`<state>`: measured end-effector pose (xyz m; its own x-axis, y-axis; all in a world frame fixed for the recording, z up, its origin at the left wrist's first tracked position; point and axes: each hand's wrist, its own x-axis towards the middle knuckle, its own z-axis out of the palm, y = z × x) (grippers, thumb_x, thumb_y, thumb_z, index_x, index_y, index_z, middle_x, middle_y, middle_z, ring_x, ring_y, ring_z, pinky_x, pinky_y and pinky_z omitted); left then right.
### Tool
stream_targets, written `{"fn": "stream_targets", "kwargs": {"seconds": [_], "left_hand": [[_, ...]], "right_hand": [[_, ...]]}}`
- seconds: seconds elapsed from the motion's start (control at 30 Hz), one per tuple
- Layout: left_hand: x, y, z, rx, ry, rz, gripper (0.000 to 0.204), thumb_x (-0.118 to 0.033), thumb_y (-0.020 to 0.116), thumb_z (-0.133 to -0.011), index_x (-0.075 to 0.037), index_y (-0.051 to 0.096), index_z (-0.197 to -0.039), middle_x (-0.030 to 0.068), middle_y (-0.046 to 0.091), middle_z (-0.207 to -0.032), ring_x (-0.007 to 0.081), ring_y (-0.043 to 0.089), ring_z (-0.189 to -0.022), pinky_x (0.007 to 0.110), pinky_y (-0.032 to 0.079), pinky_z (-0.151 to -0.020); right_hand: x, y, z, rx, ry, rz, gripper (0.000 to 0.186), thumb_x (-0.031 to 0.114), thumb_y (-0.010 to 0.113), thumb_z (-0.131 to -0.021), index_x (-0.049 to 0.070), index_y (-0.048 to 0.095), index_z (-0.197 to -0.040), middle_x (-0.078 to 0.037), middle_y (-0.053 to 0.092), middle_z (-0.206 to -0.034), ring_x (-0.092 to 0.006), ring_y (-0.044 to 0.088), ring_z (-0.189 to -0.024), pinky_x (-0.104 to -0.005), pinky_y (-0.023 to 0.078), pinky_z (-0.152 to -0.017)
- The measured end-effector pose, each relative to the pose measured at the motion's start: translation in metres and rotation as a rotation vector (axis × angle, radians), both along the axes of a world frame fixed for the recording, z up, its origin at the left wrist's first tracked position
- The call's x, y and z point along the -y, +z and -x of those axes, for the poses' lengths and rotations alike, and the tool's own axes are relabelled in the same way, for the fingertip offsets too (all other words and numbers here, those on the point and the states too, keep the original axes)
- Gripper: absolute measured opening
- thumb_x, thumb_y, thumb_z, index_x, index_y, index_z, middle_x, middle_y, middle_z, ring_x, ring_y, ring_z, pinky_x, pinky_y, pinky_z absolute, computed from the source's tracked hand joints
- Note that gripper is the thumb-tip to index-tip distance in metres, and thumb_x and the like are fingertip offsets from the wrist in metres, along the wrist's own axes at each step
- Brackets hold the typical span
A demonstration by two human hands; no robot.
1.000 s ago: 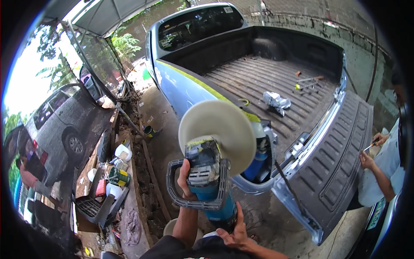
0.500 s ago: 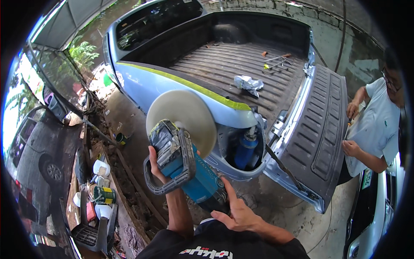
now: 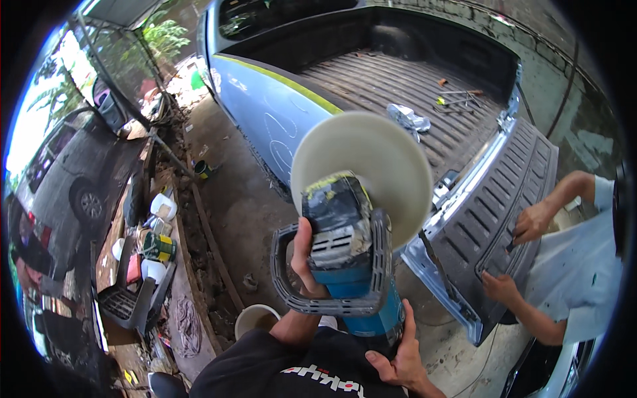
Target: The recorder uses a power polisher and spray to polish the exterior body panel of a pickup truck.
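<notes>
matt disc (image 3: pixel 395 169), smooth metal truck panel (image 3: pixel 259 116)

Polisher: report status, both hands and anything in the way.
Left hand holding polisher up front, right hand at its rear. Pad hides part of truck; contact unclear. Co-worker at tailgate, off right.

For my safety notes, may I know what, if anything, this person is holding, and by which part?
A blue power polisher: left grip at its head, inside the loop handle, most fingers hidden; right grip at the body's rear end.
</notes>
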<state>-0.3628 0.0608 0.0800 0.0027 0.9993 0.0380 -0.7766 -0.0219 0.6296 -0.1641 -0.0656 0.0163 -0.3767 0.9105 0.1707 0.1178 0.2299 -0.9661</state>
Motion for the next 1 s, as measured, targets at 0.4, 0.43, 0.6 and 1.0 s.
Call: {"fn": "stream_targets", "kwargs": {"seconds": [0.4,0.43,0.6,1.0], "left_hand": [[-0.053,-0.03,0.095,0.022,-0.323,-0.014,0.105,-0.081,0.05,-0.089,0.012,0.049,-0.138,0.0334,0.062,-0.125,0.0439,0.065,-0.111,0.051,0.054,-0.099],[-0.061,-0.035,0.102,0.04,-0.34,-0.033,0.108,-0.082,0.053,-0.088,0.013,0.047,-0.139,0.0351,0.06,-0.128,0.045,0.064,-0.115,0.053,0.053,-0.102],[-0.073,-0.041,0.105,0.175,-0.533,-0.17,0.124,-0.088,0.058,-0.08,0.019,0.041,-0.142,0.0412,0.057,-0.129,0.0483,0.06,-0.124,0.055,0.05,-0.109],[-0.067,-0.054,0.1,0.191,-0.331,-0.239,0.114,-0.088,0.037,-0.09,0.011,0.042,-0.147,0.0375,0.062,-0.125,0.0506,0.067,-0.107,0.061,0.057,-0.093]], "right_hand": [[-0.075,-0.071,-0.055,-0.554,0.323,0.318,0.106,0.076,0.011,-0.101,-0.008,0.067,-0.131,-0.008,0.053,-0.096,-0.0233,0.049,-0.095,-0.035,0.038,-0.093],[-0.076,-0.085,-0.051,-0.767,0.455,0.354,0.111,0.078,0.005,-0.1,-0.009,0.065,-0.133,-0.003,0.048,-0.091,-0.0207,0.044,-0.09,-0.0319,0.035,-0.092],[-0.075,-0.105,-0.016,-0.858,0.611,0.441,0.117,0.084,0.007,-0.096,-0.012,0.061,-0.136,-0.003,0.048,-0.093,-0.0198,0.042,-0.092,-0.0304,0.033,-0.093],[-0.075,-0.093,0.002,-0.759,0.532,0.404,0.096,0.078,0.033,-0.098,-0.005,0.064,-0.135,-0.004,0.05,-0.102,-0.0158,0.046,-0.098,-0.0301,0.04,-0.089]]}}
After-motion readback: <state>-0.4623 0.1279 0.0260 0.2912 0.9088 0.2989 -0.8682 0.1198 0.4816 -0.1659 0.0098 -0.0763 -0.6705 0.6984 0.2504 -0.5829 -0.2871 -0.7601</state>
